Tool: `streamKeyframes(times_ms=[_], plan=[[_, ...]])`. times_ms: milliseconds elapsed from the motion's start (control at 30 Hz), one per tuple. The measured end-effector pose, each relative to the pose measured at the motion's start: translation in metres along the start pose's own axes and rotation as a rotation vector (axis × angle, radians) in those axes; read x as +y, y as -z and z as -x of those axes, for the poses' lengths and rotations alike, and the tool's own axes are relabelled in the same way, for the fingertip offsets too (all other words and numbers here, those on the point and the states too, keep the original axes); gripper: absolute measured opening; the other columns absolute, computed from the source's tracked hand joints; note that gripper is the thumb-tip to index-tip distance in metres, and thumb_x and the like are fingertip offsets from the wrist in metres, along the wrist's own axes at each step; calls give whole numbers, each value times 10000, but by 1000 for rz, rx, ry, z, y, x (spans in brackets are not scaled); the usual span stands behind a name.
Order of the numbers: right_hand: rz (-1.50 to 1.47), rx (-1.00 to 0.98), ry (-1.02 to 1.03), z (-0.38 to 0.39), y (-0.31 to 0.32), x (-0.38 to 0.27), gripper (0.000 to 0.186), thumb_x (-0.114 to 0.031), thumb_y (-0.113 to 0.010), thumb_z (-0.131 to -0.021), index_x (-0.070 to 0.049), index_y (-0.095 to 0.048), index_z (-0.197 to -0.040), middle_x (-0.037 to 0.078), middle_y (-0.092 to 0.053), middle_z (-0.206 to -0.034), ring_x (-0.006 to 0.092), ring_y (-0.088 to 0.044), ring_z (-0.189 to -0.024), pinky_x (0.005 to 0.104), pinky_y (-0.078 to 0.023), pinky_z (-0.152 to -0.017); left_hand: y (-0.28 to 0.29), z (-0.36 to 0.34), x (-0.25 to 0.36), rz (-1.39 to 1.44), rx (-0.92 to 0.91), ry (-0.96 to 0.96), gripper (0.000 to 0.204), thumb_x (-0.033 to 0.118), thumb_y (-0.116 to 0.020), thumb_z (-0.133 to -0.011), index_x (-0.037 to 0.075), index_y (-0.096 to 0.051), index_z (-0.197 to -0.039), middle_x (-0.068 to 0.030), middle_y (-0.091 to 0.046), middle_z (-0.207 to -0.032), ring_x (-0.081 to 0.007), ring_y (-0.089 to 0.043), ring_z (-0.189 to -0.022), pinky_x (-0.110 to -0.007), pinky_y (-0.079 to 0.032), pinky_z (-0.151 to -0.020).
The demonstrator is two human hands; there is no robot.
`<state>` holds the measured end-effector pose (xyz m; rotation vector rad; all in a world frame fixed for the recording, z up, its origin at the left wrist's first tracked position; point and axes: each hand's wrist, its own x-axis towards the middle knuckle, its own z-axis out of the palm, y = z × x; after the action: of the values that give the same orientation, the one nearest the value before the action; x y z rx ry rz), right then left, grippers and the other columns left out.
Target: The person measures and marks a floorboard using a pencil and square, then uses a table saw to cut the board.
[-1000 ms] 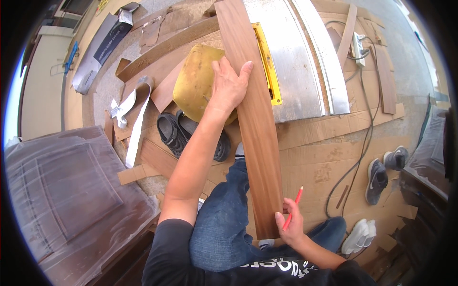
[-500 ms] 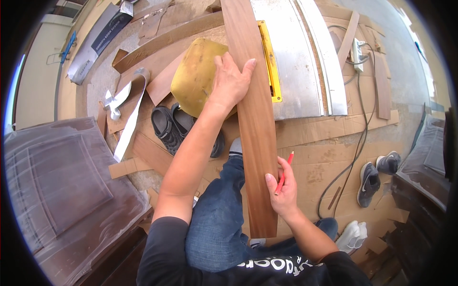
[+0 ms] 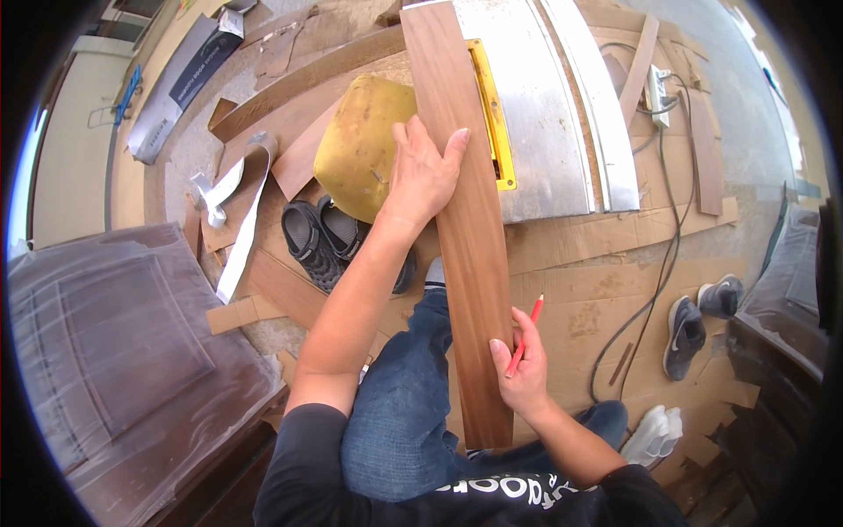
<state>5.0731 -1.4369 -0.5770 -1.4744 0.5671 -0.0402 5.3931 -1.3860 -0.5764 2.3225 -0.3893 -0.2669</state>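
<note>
A long brown wooden plank [image 3: 474, 237] lies lengthwise in front of me, its near end over my lap. My left hand [image 3: 421, 171] is closed around the plank's left edge, thumb across the top. Lower down, my right hand [image 3: 524, 373] holds a red pencil [image 3: 537, 309] between its fingers, while its thumb and fingers also grip the plank's right edge. The plank's far part lies along the left side of a silver metal saw table [image 3: 549, 132], beside its yellow insert [image 3: 493, 114]. A worn yellow rounded block [image 3: 362, 145] is behind my left hand.
Dark clogs [image 3: 307, 241] and a curled white strip [image 3: 241, 237] lie at left. Plastic-wrapped dark panels [image 3: 132, 342] stand nearby. On the right are a black cable [image 3: 654, 299], a power strip [image 3: 657, 98], grey sneakers [image 3: 683, 338] and white shoes [image 3: 654, 435]. Cardboard [image 3: 571, 299] covers the floor.
The plank has slid toward me, so its far end now shows. Both hands have come slightly nearer with it, still gripping; the pencil stays in my right hand.
</note>
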Motion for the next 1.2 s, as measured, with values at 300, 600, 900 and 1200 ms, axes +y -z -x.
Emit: streamKeyframes(times_ms=[300, 600, 900, 1200], plan=[[38, 65, 13, 4, -3, 11, 538, -164, -677, -1009, 40, -443, -1448, 15, -461, -784, 110, -452, -704, 255, -421, -668, 12, -54, 5, 77, -49, 113, 746, 522, -645, -973, -93, -438, -1341, -264, -438, -1329, -424, -548, -1215, -476, -478, -1056], [71, 23, -1, 15, 3, 8, 539, -129, -640, -1023, 48, -397, -1471, 81, -576, -951, 138, -552, -849, 271, -461, -788, 5, -40, 1, -11, 20, 37, 762, 518, -627, -987, -133, -474, -1353, -279, -496, -1299, -410, -574, -1205, -447, -484, -1047], [36, 49, 3, 28, -3, 15, 548, -128, -660, -1011, 51, -410, -1465, 111, -648, -938, 158, -614, -849, 282, -501, -801, 3, -28, -2, 3, 6, 40, 749, 525, -625, -988, -120, -480, -1342, -288, -484, -1304, -429, -552, -1222, -453, -466, -1069], [-4, 38, -6, 40, 1, 20, 542, -121, -634, -1031, 46, -389, -1485, 73, -622, -994, 133, -586, -895, 263, -478, -841, 0, -16, -2, 12, 13, 0, 739, 523, -629, -986, -119, -488, -1324, -293, -486, -1308, -439, -551, -1220, -459, -460, -1072]])
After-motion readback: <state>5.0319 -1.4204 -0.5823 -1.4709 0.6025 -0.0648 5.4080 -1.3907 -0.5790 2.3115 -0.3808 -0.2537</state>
